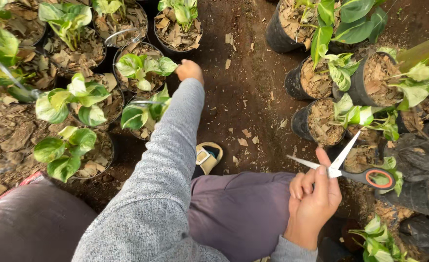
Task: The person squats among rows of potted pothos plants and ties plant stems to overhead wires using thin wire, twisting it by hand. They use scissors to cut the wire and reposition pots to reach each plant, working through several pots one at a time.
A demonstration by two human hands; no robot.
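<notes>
My left hand (189, 69) reaches forward in a grey sleeve to the rim of a black pot (137, 65) holding a green-and-white leafy plant; fingers are hidden behind the leaves. My right hand (314, 194) holds a pair of scissors (343, 165) with black-and-orange handles, blades open and pointing up-left, near a potted plant (321, 121) on the right.
Several black pots with variegated plants and dry leaf mulch stand on the left (71, 150) and on the right (370, 77). Bare dark soil (243, 82) runs between the two groups. My knee in purple trousers (243, 204) and a sandal (207, 157) are below.
</notes>
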